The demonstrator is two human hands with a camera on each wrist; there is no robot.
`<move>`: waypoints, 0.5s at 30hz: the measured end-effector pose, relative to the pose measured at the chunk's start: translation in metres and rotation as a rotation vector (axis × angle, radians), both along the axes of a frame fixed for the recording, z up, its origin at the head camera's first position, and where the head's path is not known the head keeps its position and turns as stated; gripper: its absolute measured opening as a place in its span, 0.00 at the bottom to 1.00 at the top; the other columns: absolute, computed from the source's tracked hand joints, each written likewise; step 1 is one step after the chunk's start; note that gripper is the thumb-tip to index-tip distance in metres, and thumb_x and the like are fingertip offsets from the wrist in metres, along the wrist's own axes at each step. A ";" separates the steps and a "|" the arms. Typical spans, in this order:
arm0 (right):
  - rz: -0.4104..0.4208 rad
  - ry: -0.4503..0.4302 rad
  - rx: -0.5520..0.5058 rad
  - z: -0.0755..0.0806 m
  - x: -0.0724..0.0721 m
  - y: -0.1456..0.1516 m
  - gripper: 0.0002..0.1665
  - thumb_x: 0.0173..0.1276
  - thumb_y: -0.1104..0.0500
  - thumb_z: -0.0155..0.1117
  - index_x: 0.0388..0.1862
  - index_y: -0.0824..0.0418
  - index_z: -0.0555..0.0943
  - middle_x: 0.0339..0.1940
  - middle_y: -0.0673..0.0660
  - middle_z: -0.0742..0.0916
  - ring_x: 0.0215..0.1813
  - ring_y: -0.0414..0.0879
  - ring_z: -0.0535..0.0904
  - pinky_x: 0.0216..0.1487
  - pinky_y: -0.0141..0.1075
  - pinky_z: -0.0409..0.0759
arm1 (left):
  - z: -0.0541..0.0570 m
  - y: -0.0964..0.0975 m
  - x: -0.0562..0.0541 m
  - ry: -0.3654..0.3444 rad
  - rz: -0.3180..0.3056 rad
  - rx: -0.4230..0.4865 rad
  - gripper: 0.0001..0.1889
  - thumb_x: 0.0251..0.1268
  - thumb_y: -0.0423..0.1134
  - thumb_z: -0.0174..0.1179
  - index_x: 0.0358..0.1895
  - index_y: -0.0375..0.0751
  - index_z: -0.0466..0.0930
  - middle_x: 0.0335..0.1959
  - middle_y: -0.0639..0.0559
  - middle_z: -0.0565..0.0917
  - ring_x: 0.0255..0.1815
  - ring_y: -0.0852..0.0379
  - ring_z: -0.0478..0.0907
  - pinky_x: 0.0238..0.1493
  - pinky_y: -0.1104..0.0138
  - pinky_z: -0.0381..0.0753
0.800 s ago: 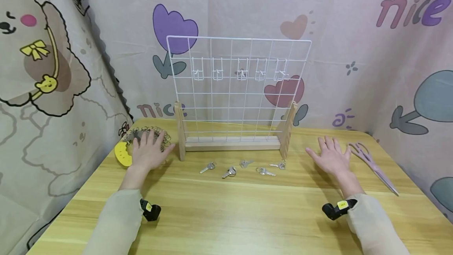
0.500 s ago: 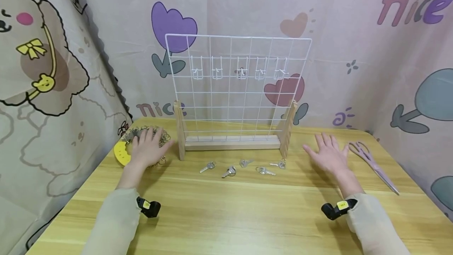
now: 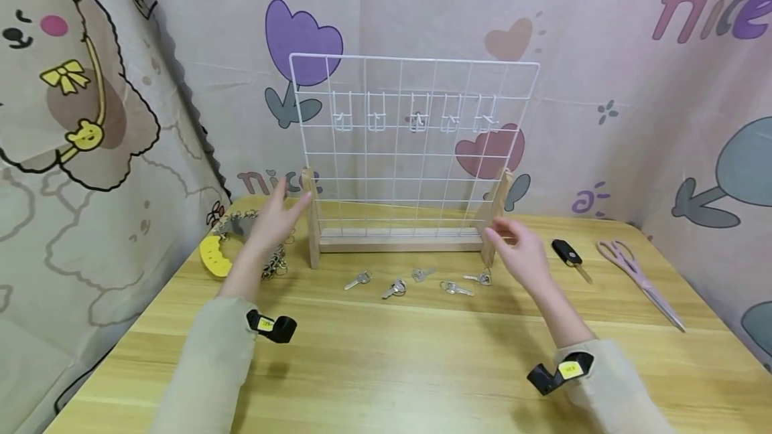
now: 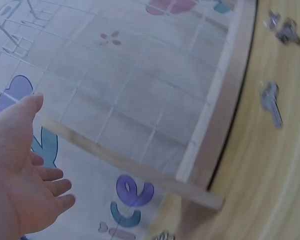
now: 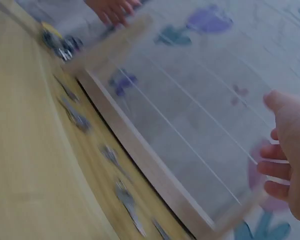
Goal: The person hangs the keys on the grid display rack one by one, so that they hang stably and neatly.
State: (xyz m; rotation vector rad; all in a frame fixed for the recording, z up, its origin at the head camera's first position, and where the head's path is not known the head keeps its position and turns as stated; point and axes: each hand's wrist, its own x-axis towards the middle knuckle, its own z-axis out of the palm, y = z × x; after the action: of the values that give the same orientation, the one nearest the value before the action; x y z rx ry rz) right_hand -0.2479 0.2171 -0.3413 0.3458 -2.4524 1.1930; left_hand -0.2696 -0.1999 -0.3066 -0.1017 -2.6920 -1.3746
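A white wire grid rack stands upright on a wooden base (image 3: 401, 244), with several white hooks (image 3: 418, 123) in a row across its upper part. My left hand (image 3: 273, 225) is raised beside the left wooden post (image 3: 311, 220), thumb and fingers spread, holding nothing; the left wrist view shows its palm side (image 4: 20, 170). At the right post (image 3: 498, 213), my right hand (image 3: 523, 254) hovers with loosely bent fingers and nothing between them. Whether either hand touches a post cannot be told. Several small silver keys (image 3: 395, 288) lie on the table before the base.
Beyond my right hand lie a black car key (image 3: 567, 253) and pink scissors (image 3: 642, 283). A yellow curved piece (image 3: 214, 257) and a heap of metal rings or chain (image 3: 274, 265) sit at the left, partly behind my left forearm. A patterned curtain (image 3: 386, 12) hangs behind the wooden table (image 3: 386, 367).
Both hands have lifted off their flat positions on the table and moved inward to the rack's two posts. The black car key, formerly under the right hand, now shows.
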 end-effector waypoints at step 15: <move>0.318 -0.295 -0.191 -0.012 -0.012 -0.098 0.21 0.63 0.64 0.62 0.55 0.71 0.74 0.45 0.64 0.83 0.45 0.51 0.79 0.47 0.37 0.78 | 0.001 0.012 -0.021 0.091 0.049 0.227 0.35 0.69 0.45 0.52 0.71 0.32 0.49 0.66 0.35 0.63 0.66 0.42 0.61 0.65 0.54 0.61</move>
State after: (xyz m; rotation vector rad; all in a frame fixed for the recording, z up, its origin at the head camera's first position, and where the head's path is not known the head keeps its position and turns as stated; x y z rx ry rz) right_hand -0.2596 0.1195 -0.3528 0.5537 -2.5632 1.7059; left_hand -0.2909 -0.1883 -0.3059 -0.0742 -2.4299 -1.6076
